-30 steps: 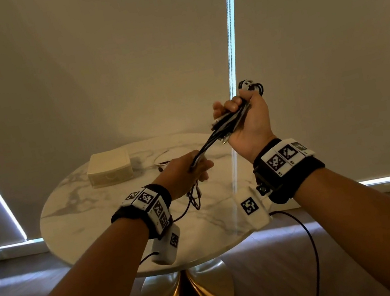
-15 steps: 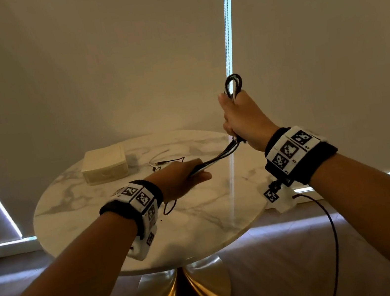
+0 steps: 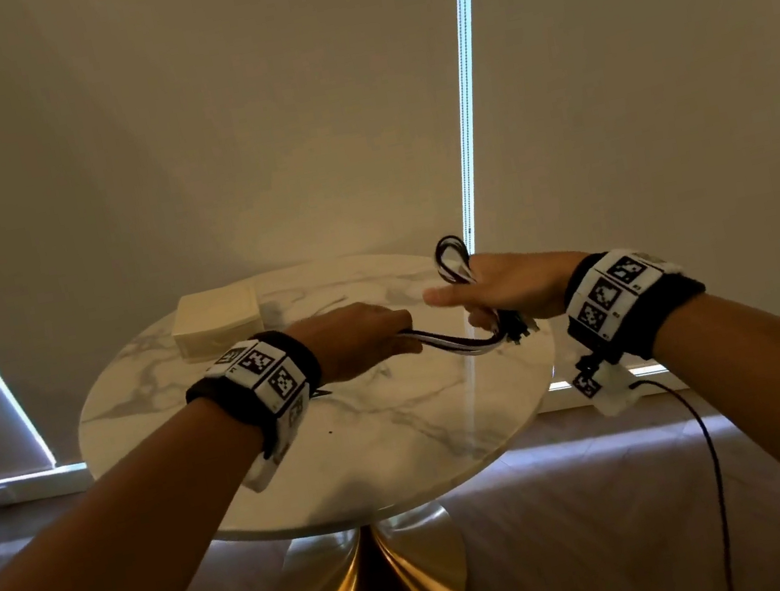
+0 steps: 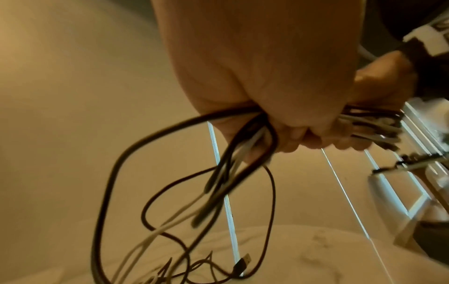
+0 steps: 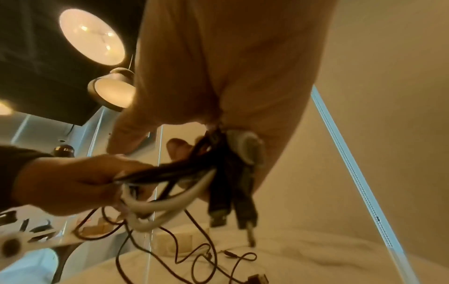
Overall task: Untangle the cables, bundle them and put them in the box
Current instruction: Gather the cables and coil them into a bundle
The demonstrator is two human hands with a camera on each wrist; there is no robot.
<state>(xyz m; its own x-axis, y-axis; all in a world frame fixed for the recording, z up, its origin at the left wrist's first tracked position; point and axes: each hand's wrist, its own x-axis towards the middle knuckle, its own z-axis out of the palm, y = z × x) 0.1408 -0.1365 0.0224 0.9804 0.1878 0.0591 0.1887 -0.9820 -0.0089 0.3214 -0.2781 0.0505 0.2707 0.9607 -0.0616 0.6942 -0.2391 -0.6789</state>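
A bundle of black and white cables (image 3: 459, 343) runs between both hands above the round marble table (image 3: 401, 428). My left hand (image 3: 359, 339) grips the strands in a fist; in the left wrist view the cables (image 4: 218, 173) hang from it in loose loops down to the tabletop. My right hand (image 3: 497, 294) holds the folded end, with a loop (image 3: 451, 255) sticking up above it and plugs (image 3: 519, 332) hanging below. In the right wrist view the plugs (image 5: 230, 201) dangle from its grip. The cream box (image 3: 215, 321) sits closed at the table's far left.
A thin loose cable (image 5: 206, 255) lies on the tabletop between the box and the hands. The table stands on a gold pedestal (image 3: 372, 590). Closed blinds (image 3: 241, 113) hang close behind. A black wire (image 3: 709, 463) hangs from my right wristband.
My right hand has come down from chest height to the level of the left hand, turning so the loop points up. The stretch of cable between the hands now sags in a short curve.
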